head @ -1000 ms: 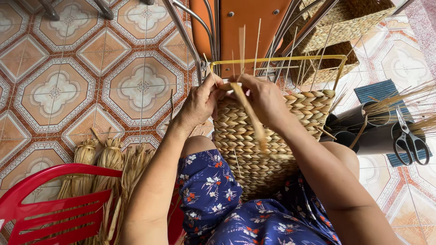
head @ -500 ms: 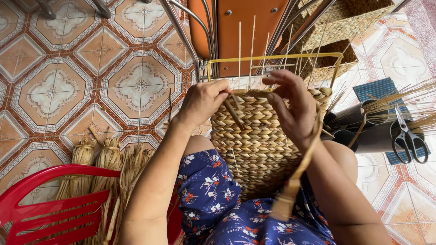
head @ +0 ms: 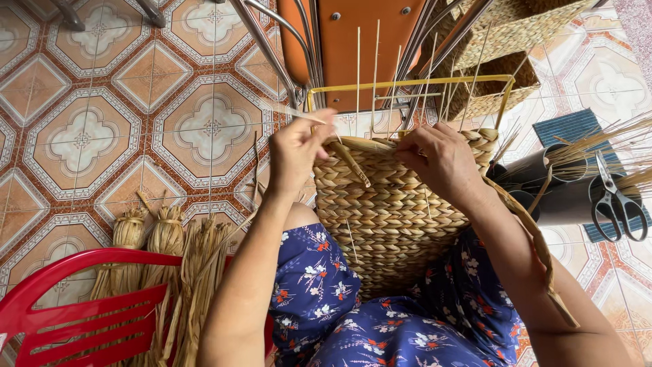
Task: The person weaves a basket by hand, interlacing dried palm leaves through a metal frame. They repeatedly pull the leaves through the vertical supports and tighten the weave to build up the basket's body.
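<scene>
A half-woven basket (head: 401,217) of braided straw rests on the person's lap at the centre of the frame, its top row unfinished below a yellow wire frame (head: 407,85) and a row of thin upright stakes (head: 375,75).

The left hand (head: 299,153), left of the rim, has its grip closed on a short flat strand end (head: 350,162) that angles down across the basket wall. The right hand (head: 441,160) presses on the top row, fingers curled over the rim, its grip closed around the long weaving strand (head: 536,245), which trails along the right forearm toward the lower right.

To do this step well, I judge the working strand should be kept taut and flat while it passes around each stake, then pushed down snug on the row below, with the other hand steadying the rim so the stakes stay upright.

Compared with half a second ago, the right hand has dropped from a raised, open pose onto the rim, and the left hand has pulled its strand end clear to the left.

Around the work: scissors (head: 614,200) at right on a blue mat (head: 570,129), raw straw bundles (head: 163,251) and a red plastic chair (head: 75,312) at lower left, finished baskets (head: 516,30) at upper right, all on the tiled floor (head: 102,102).
</scene>
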